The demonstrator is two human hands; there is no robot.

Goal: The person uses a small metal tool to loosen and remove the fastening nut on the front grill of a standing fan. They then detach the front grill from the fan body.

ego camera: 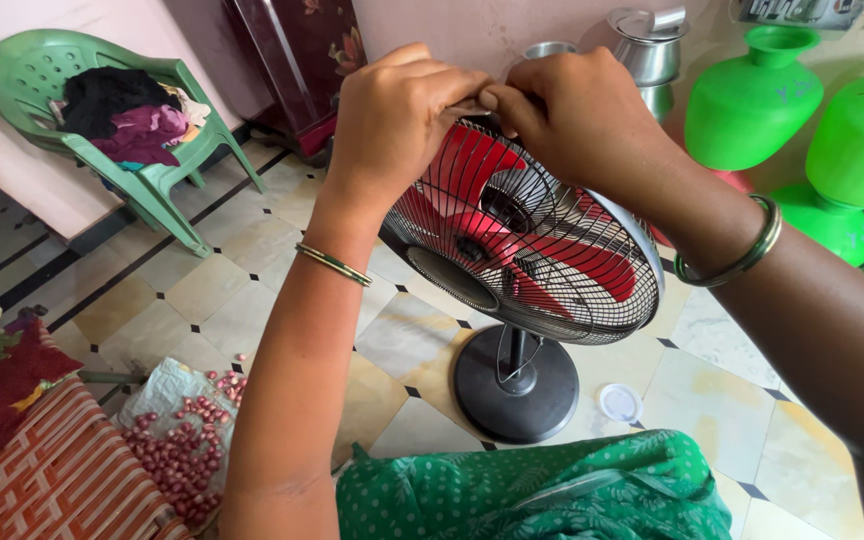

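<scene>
I observe my left hand (397, 110) and right hand (577, 110) meeting at the top rim of the pedestal fan (527, 240), fingers pinched narrowly on the wire guard (552, 290); what lies between the fingertips I cannot tell. The fan stands on the tiled floor (202, 290) directly before me, red blades behind the guard. Left of the fan: a green plastic chair (147, 180) heaped with clothes and a sheet of small red onions (187, 440). Right of it, green water pots (752, 95). A white cap (619, 402) lies just beside the fan's base.
</scene>
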